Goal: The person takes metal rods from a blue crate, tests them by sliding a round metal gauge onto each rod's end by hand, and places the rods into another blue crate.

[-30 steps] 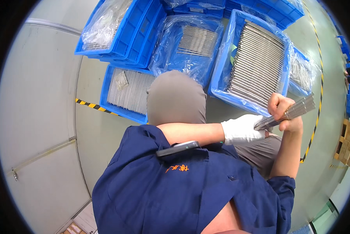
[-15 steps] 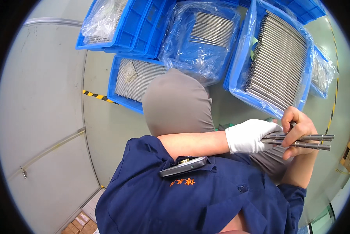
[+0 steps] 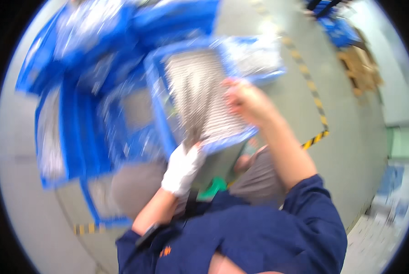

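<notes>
My left hand (image 3: 184,168), in a white glove, is closed around the lower end of a bundle of thin metal rods (image 3: 196,107). The rods fan upward, blurred, over a blue crate (image 3: 150,68) with a clear plastic liner. Inside that crate lie rows of similar metal rods (image 3: 227,119). Over the crate's right side is my bare right hand (image 3: 250,102), apart from the bundle. Motion smears its fingers; they look bent, but whether anything is between them cannot be made out.
More blue crates with plastic film (image 3: 122,114) stand at the left and back. A smaller film-covered crate (image 3: 257,57) sits beyond the rod crate. Yellow-black tape (image 3: 315,98) marks the floor at right, near a wooden pallet (image 3: 357,68). My knees frame a green object (image 3: 213,187).
The view has swung to the right. My left hand has carried the rods over the crate and now points them upward. My right hand has come off the rods.
</notes>
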Tool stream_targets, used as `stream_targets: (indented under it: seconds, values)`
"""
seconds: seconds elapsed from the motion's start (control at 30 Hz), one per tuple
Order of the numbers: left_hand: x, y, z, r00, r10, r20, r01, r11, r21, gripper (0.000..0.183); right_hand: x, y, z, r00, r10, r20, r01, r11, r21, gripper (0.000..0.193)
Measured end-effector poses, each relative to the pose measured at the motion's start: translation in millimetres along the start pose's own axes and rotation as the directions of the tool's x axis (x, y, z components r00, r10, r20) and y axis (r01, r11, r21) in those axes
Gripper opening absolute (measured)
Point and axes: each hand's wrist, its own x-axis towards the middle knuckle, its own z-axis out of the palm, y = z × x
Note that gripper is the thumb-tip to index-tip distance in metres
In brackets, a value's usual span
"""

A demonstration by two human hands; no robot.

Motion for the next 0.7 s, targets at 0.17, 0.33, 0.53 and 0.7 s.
stream_targets:
  seconds: [0.17, 0.33, 0.53, 0.7]
  values:
    - [24, 43, 7, 0.984, 0.007, 0.178, 0.016, 0.992, -0.126, 0.023, -9, 17, -6, 0.986, -0.162, 0.032, 0.16, 0.894, -0.418, 0.039]
    - [57, 34, 18, 0.962, 0.024, 0.272, -0.009, 0.998, -0.056, 0.019, -16, 40, -30, 0.815, -0.32, 0.482, 0.493, -0.053, -0.868, 0.038]
    - [71, 35, 19, 0.944, 0.06, 0.324, -0.044, 0.997, -0.057, 0.021, -19, 19, -34, 0.921, -0.318, 0.224, 0.284, 0.154, -0.946, 0.034]
    - [74, 36, 7, 0.937, 0.033, 0.347, -0.037, 0.999, 0.007, 0.017, 1, -10, -40, 0.962, -0.267, -0.057, 0.216, 0.872, -0.439, 0.025]
